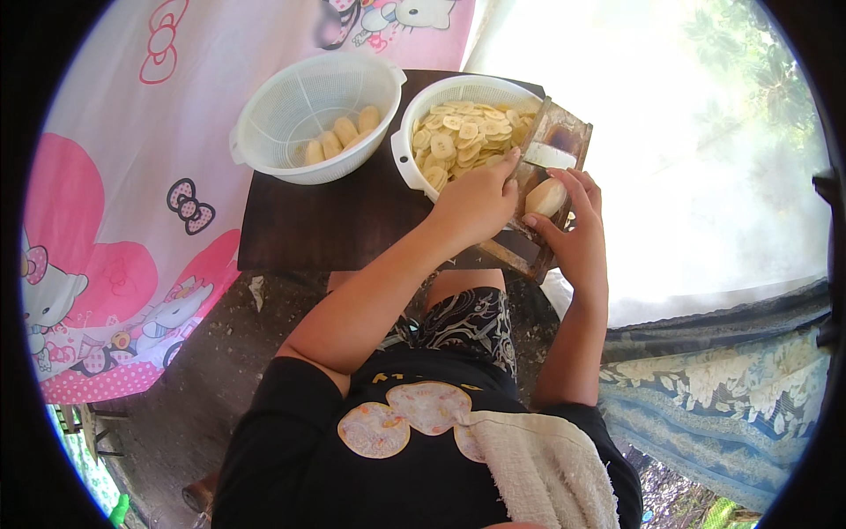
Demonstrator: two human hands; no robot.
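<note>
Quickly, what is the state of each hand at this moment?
Left hand: closed, gripping the side of the wooden slicer.
Right hand: holding a peeled banana on the slicer.

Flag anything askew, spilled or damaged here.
The wooden slicer sits aslant at the edge of the right basket, its surface stained and worn-looking. A pale scrap lies on the dark floor, off the table; its kind is unclear.

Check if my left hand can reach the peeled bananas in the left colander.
Probably yes: the left colander is open-topped and the way over its rim looks free, though your left hand would likely have to release the wooden slicer before reaching the peeled bananas.
</note>
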